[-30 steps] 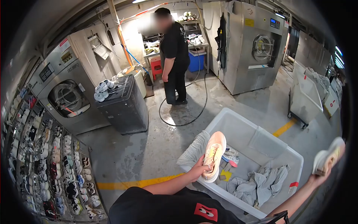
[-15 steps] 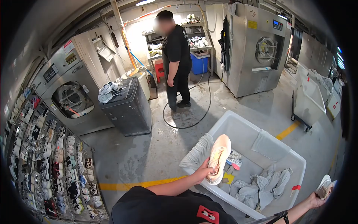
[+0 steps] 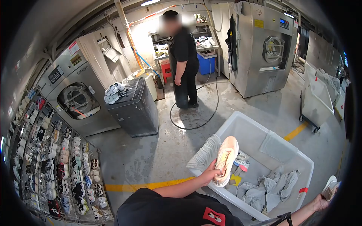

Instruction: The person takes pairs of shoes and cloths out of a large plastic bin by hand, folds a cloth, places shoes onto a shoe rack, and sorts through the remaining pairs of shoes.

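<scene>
My left hand [image 3: 212, 174] is closed around the heel end of a pale peach sneaker [image 3: 227, 156], held toe up above a white plastic tub cart [image 3: 260, 132]. At the far right, my right hand [image 3: 319, 203] grips a second shoe [image 3: 330, 187], light-coloured and partly cut off by the dark lens edge. Inside the tub lie a white and grey sneaker with a pink sole part [image 3: 241, 162], a yellow piece [image 3: 236, 179] and grey cloths [image 3: 269, 188]. Another grey cloth [image 3: 205, 152] hangs over the tub's left rim.
A rack of many shoes [image 3: 64, 169] stands at left. Beyond it are a washing machine [image 3: 75, 100] and a dark top-loader [image 3: 134, 109] with white shoes on its lid. A person in black [image 3: 183, 64] stands near a floor hose [image 3: 211, 122]. Another tub cart [image 3: 316, 94] is at right.
The whole scene has shifted slightly to the right as my head turned a little left. Both hands keep their shoes in nearly the same places.
</scene>
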{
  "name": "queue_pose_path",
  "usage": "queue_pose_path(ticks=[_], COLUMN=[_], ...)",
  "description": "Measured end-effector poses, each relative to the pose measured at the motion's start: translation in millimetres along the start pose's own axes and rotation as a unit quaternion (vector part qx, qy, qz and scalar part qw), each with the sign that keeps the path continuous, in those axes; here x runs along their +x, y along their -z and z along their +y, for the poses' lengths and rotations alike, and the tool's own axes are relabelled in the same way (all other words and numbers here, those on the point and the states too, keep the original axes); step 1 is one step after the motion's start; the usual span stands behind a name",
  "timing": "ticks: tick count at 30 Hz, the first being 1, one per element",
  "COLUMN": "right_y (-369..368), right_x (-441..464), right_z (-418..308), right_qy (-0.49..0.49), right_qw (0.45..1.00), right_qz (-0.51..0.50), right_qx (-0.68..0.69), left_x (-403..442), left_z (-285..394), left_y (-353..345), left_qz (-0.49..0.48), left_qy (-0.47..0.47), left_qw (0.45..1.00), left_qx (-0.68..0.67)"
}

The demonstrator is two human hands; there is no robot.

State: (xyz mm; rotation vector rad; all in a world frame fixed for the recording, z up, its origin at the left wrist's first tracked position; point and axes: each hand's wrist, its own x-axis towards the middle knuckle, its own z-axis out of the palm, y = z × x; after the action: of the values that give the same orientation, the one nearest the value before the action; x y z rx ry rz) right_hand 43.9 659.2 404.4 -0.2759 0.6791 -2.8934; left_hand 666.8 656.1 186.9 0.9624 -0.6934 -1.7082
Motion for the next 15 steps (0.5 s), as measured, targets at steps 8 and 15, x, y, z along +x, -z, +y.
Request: queue_pose_path(ticks=[8,15], right_y=[44.4,73.3], right_x=[11.7,10.5], right_z=[34.9,64.4], right_qy=[-0.066,-0.13], right_qw=[0.997,0.99], right_qz=[0.03,0.045], right_qx=[-0.017,-0.031], left_x=[1.6,4.8], left_z=[-5.1,-10.4], left_y=[11.5,41.6], left_qz=[0.022,0.07], left_qy=[-0.001,-0.044], left_qw=[0.997,0.985], left_qx=[-0.075,-0.152])
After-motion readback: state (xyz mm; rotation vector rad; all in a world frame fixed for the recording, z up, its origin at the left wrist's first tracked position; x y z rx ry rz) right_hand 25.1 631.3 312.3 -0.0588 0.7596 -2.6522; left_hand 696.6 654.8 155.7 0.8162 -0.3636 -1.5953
